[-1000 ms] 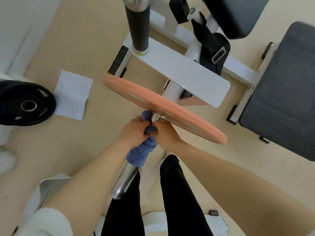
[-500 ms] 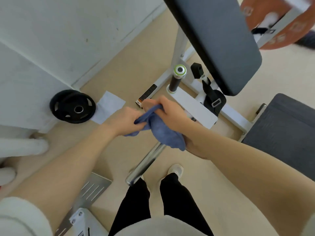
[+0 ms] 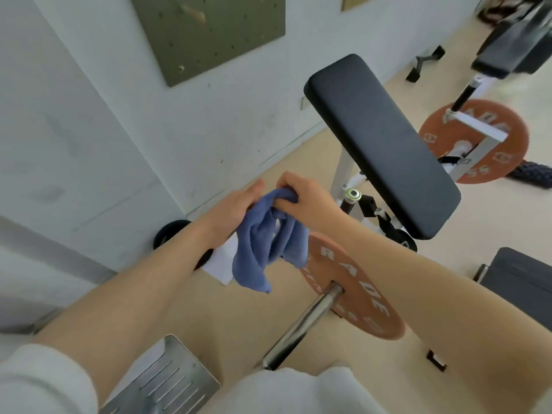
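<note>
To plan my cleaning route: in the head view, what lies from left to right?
Black round weight plate by the wall, crumpled blue cloth, black padded bench cushion, far orange round weight plate.

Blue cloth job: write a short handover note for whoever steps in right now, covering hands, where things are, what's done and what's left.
Left hand: grips the blue cloth near its top.
Right hand: grips the same bunched cloth, which is held in the air.
The cloth hangs over the orange plate on the chrome bar.
Done: which surfaces have been wiped cannot be told.
Left: probably regather the cloth, then wipe the bar, plate or black pad.
</note>
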Demonstrator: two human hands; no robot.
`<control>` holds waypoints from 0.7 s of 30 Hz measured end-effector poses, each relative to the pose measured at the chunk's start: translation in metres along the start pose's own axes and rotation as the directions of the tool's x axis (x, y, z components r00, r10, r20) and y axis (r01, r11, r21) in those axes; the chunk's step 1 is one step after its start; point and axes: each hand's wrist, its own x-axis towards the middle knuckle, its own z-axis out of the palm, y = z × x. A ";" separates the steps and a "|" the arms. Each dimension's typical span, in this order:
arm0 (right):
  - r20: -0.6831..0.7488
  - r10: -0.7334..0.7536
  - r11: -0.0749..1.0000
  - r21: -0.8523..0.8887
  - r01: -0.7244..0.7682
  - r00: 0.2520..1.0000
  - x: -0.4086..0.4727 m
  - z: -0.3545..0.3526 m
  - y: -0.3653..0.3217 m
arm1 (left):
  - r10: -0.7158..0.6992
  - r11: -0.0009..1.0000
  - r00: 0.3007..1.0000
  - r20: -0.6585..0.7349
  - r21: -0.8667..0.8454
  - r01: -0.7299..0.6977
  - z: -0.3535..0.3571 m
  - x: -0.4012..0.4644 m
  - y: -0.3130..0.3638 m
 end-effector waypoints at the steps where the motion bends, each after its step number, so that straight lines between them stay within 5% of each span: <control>1: -0.014 -0.024 1.000 -0.010 0.024 1.000 0.003 0.000 -0.010 | 0.024 1.000 1.000 -0.010 -0.017 -0.024 -0.003 -0.003 0.001; 4: -0.040 -0.076 0.993 -0.090 0.072 0.996 0.009 0.002 -0.030 | 0.099 0.995 0.994 -0.050 -0.018 -0.100 -0.010 -0.014 0.004; 8: -0.083 -0.177 0.973 -0.164 0.162 0.981 0.010 0.004 -0.037 | 0.206 0.956 0.977 -0.051 0.223 -0.190 -0.021 -0.024 0.011; 13: -0.089 -0.176 0.974 -0.157 0.161 0.980 0.019 0.004 -0.029 | 0.413 0.731 0.907 -0.088 0.626 -0.272 -0.031 -0.025 0.009; 16: 0.057 -0.116 0.978 -0.166 0.124 0.992 0.032 -0.001 -0.020 | 0.416 0.697 0.902 -0.114 0.677 -0.235 -0.036 -0.025 0.005; 21: 0.246 -0.070 0.976 -0.186 0.117 0.967 0.050 -0.018 -0.010 | 0.192 0.828 0.978 -0.077 0.547 -0.120 -0.033 -0.029 0.016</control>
